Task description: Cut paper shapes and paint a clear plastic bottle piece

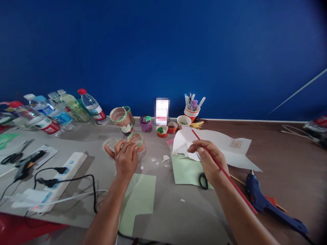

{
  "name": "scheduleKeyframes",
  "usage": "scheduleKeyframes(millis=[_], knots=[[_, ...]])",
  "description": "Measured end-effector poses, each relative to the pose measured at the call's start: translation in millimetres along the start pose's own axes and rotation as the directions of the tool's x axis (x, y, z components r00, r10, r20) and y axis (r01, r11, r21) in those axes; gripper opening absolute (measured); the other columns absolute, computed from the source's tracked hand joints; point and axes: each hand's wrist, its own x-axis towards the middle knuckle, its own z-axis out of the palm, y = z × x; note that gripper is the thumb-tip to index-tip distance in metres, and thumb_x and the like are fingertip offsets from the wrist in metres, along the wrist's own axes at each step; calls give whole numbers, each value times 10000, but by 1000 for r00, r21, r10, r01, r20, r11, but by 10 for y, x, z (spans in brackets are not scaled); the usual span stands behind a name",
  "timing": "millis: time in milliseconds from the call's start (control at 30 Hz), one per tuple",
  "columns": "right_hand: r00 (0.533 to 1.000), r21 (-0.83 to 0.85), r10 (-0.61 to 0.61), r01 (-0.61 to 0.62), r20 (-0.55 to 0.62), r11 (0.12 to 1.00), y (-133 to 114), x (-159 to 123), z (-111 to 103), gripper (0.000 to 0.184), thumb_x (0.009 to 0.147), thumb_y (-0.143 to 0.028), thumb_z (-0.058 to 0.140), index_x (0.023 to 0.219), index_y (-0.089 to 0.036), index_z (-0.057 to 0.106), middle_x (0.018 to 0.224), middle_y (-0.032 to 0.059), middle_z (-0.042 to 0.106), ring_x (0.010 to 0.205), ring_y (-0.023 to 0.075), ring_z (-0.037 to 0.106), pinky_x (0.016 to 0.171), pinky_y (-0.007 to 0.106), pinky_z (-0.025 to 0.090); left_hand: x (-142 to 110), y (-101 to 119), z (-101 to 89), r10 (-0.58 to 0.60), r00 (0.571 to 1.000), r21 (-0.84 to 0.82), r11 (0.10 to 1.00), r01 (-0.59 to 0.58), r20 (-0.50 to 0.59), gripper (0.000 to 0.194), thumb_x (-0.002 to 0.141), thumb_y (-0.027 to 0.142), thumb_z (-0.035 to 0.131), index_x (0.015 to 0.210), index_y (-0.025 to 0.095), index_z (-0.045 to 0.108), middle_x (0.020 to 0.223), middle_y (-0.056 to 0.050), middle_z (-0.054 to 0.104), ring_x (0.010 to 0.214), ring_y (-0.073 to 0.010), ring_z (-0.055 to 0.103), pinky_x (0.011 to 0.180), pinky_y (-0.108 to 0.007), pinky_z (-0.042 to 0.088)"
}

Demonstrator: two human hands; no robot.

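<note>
My left hand [125,159] has its fingers curled at the near left side of a small clear cup [140,145] with a green rim and pinkish-brown paint. The fingertips are partly hidden. My right hand [211,158] is closed around a slim red paintbrush [224,173], slanting up to the left. The brush tip reaches the white paper cup [184,120], which has greenish paint inside. Beside it stand a shallow cup of green paint [162,130] and one of reddish-brown paint [172,127]. Behind my left hand are a larger painted cup [120,117] and a purple jar [145,124].
White paper [222,143] and green sheets [139,190] lie about, with small scraps between. A blue glue gun [270,207] rests at right. At left are a power strip [61,180], cords, scissors [17,153] and several bottles [93,107]. A blue wall [163,51] rises behind.
</note>
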Motion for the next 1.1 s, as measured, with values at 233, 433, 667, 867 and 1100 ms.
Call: scheduleKeyframes(millis=[233, 433, 667, 867, 1100], knots=[[1000, 52, 0, 1, -24, 999, 34, 12, -25, 202, 861, -374, 623, 997, -236, 680, 810, 50, 729, 782, 210, 693, 749, 377, 554, 26, 1, -7, -52, 995, -53, 997, 47, -84, 225, 928, 249, 497, 839, 205, 699, 848, -83, 734, 993, -254, 612, 1060, -456, 322], [1000, 21, 11, -11, -21, 1000, 0, 1, -30, 214, 869, -390, 603, 1007, -237, 664, 825, 56, 729, 809, 220, 695, 774, 399, 559, 45, 50, -16, -199, 971, -189, 967, 172, -134, 202, 916, 284, 539, 773, 200, 654, 817, -59, 708, 905, -227, 621, 1101, -500, 247], [974, -253, 5, 53, 225, 966, -44, -127, 126, 189, 924, -348, 541, 1075, -262, 617, 1017, 69, 713, 941, 226, 678, 852, 389, 544, -9, 83, 19, -527, 849, -477, 741, 473, 23, 249, 879, 429, 565, 856, 198, 657, 810, -24, 665, 796, -186, 595, 830, -346, 447], [925, -491, -100, 283, 366, 824, 81, -222, 285, 417, 888, -262, 580, 1297, -256, 497, 1143, 117, 675, 1031, 275, 666, 866, 432, 564, -44, 166, 159, -716, 630, -741, 240, 627, 300, 303, 750, 477, 699, 815, 186, 642, 753, 18, 603, 721, -133, 547, 724, -267, 436], [861, -569, -211, 471, 462, 674, 258, -332, 424, 823, 852, -312, 663, 1518, -194, 195, 1396, 235, 530, 1276, 385, 544, 987, 556, 518, -50, 319, 199, -697, 562, -797, -23, 604, 445, 308, 653, 443, 802, 724, 190, 639, 685, 53, 577, 650, -89, 514, 659, -224, 420]])
